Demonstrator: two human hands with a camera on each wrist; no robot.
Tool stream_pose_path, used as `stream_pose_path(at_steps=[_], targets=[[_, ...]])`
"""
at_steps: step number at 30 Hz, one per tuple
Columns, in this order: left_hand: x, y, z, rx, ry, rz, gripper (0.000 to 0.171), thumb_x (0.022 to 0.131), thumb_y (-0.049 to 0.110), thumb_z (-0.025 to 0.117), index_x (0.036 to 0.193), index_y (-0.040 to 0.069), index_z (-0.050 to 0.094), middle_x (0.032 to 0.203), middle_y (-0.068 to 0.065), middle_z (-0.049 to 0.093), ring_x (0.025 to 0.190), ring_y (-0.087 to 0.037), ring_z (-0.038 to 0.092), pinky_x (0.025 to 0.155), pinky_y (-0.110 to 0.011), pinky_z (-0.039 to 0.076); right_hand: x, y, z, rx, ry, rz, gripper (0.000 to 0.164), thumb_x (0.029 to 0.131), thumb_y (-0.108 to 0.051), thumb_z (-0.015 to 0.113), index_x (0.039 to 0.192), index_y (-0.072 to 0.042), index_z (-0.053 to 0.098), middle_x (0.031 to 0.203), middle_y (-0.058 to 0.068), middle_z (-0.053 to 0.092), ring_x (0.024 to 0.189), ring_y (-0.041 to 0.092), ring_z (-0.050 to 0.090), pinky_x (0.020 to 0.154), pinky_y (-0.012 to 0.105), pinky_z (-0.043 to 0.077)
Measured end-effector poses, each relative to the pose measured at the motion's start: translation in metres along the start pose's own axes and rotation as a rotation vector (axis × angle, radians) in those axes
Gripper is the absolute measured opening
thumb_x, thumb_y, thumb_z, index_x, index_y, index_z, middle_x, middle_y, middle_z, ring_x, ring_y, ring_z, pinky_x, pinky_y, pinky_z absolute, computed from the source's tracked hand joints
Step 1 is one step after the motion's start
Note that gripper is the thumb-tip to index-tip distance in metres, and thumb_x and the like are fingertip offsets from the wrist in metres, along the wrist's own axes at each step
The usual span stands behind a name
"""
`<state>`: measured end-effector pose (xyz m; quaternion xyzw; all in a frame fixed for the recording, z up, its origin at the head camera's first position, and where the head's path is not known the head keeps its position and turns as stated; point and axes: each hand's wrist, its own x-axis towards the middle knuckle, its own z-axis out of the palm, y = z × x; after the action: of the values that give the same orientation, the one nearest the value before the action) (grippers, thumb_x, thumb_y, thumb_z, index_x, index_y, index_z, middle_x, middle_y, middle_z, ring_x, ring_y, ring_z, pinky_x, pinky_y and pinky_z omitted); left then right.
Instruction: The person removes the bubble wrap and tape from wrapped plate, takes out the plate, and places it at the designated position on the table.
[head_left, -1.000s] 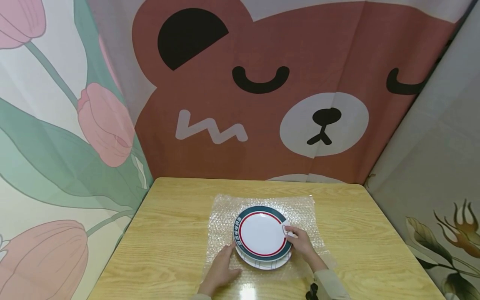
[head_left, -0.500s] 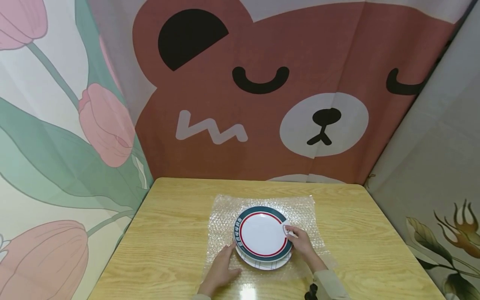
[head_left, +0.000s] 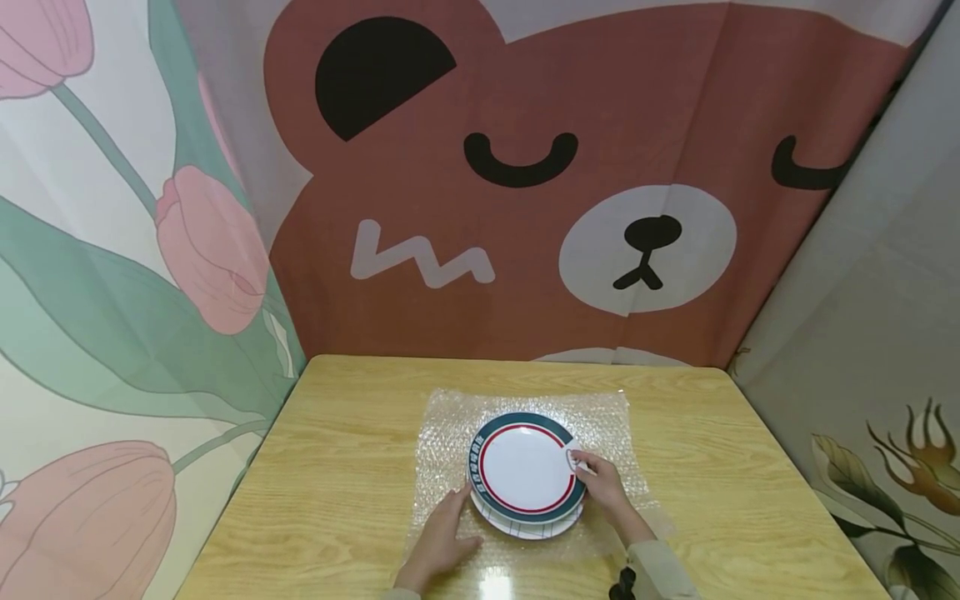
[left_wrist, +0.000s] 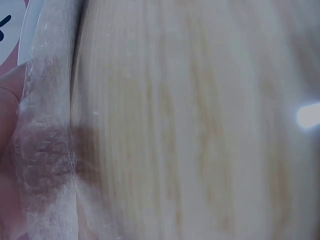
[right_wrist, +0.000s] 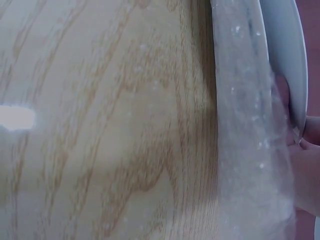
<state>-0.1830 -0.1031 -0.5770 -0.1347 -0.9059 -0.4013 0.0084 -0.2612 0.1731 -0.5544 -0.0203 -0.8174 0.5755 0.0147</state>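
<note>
A round plate (head_left: 525, 468) with a dark teal rim and a red ring lies over a white plate with grid lines (head_left: 528, 530), which peeks out along the near side. My right hand (head_left: 603, 487) pinches the upper plate's right rim, beside a white patch on that rim. In the right wrist view a finger (right_wrist: 281, 90) reaches into the gap between the two plates. My left hand (head_left: 444, 533) rests by the plates' left edge, fingers extended and thumb spread apart. Bubble wrap (left_wrist: 47, 130) partly covers it in the left wrist view.
Both plates lie on a sheet of bubble wrap (head_left: 442, 433) spread over the wooden table (head_left: 315, 483). A bear-print cloth (head_left: 420, 325) hangs behind the table, with flower-print cloths at both sides.
</note>
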Motion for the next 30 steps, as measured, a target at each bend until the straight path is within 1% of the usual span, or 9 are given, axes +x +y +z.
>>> stream_pose_path(at_steps=[2, 4, 6, 9, 16, 20, 26, 30], targets=[[-0.0003, 0.0006, -0.0006, 0.002, 0.003, 0.005, 0.077, 0.070, 0.019, 0.072, 0.135, 0.004, 0.035, 0.131, -0.025, 0.039, 0.121, -0.043, 0.031, 0.098, -0.055, 0.026, -0.0006, -0.0005, -0.0001, 0.017, 0.000, 0.014, 0.029, 0.082, 0.012, 0.048, 0.110, 0.016, 0.052, 0.119, 0.035, 0.044, 0.104, 0.037, 0.048, 0.083, 0.036, 0.047], [-0.0004, 0.0011, -0.0009, 0.003, 0.004, 0.005, 0.076, 0.070, 0.019, 0.072, 0.135, 0.004, 0.035, 0.131, -0.025, 0.039, 0.121, -0.043, 0.031, 0.098, -0.055, 0.027, -0.0013, -0.0006, 0.0002, 0.043, 0.003, 0.027, 0.029, 0.082, 0.012, 0.048, 0.110, 0.016, 0.052, 0.118, 0.035, 0.044, 0.093, 0.030, 0.054, 0.069, 0.029, 0.051], [-0.0004, 0.0010, -0.0008, 0.008, 0.004, 0.006, 0.076, 0.070, 0.019, 0.072, 0.135, 0.004, 0.035, 0.131, -0.026, 0.039, 0.121, -0.043, 0.032, 0.098, -0.055, 0.027, -0.0019, -0.0009, 0.0002, 0.072, 0.003, 0.045, 0.029, 0.083, 0.011, 0.047, 0.111, 0.016, 0.051, 0.118, 0.035, 0.044, 0.080, 0.024, 0.056, 0.057, 0.025, 0.051], [0.0000, 0.0005, -0.0004, 0.010, 0.005, 0.010, 0.076, 0.070, 0.019, 0.072, 0.135, 0.004, 0.036, 0.131, -0.026, 0.039, 0.121, -0.043, 0.032, 0.098, -0.055, 0.027, -0.0027, -0.0012, 0.0002, 0.101, 0.010, 0.061, 0.029, 0.083, 0.011, 0.047, 0.111, 0.016, 0.051, 0.117, 0.034, 0.045, 0.070, 0.018, 0.056, 0.050, 0.025, 0.050], [0.0015, -0.0031, 0.0013, 0.017, 0.013, 0.019, 0.076, 0.069, 0.019, 0.072, 0.134, 0.003, 0.036, 0.130, -0.025, 0.040, 0.121, -0.042, 0.033, 0.098, -0.055, 0.027, -0.0005, 0.0030, 0.0000, 0.170, 0.014, 0.099, 0.029, 0.085, 0.009, 0.045, 0.112, 0.016, 0.050, 0.116, 0.031, 0.048, 0.068, 0.014, 0.055, 0.052, 0.025, 0.049], [0.0022, -0.0054, 0.0020, 0.024, 0.021, 0.026, 0.076, 0.069, 0.020, 0.072, 0.134, 0.002, 0.036, 0.130, -0.025, 0.040, 0.121, -0.042, 0.033, 0.098, -0.054, 0.027, 0.0002, 0.0032, 0.0000, 0.208, 0.010, 0.118, 0.029, 0.085, 0.009, 0.044, 0.113, 0.016, 0.049, 0.115, 0.029, 0.049, 0.065, 0.014, 0.055, 0.050, 0.026, 0.049], [0.0022, -0.0067, 0.0028, 0.024, 0.020, 0.027, 0.076, 0.069, 0.020, 0.071, 0.134, 0.002, 0.036, 0.130, -0.025, 0.040, 0.121, -0.042, 0.033, 0.098, -0.054, 0.027, -0.0001, 0.0031, -0.0025, 0.225, 0.009, 0.142, 0.030, 0.086, 0.008, 0.043, 0.116, 0.016, 0.048, 0.107, 0.027, 0.054, 0.064, 0.014, 0.056, 0.050, 0.027, 0.050], [0.0015, -0.0062, 0.0032, 0.021, 0.015, 0.020, 0.076, 0.070, 0.021, 0.071, 0.134, 0.002, 0.036, 0.131, -0.025, 0.039, 0.121, -0.042, 0.032, 0.098, -0.054, 0.027, 0.0000, 0.0034, -0.0055, 0.232, 0.015, 0.116, 0.031, 0.086, 0.008, 0.045, 0.115, 0.015, 0.048, 0.112, 0.028, 0.051, 0.068, 0.012, 0.055, 0.054, 0.025, 0.051]])
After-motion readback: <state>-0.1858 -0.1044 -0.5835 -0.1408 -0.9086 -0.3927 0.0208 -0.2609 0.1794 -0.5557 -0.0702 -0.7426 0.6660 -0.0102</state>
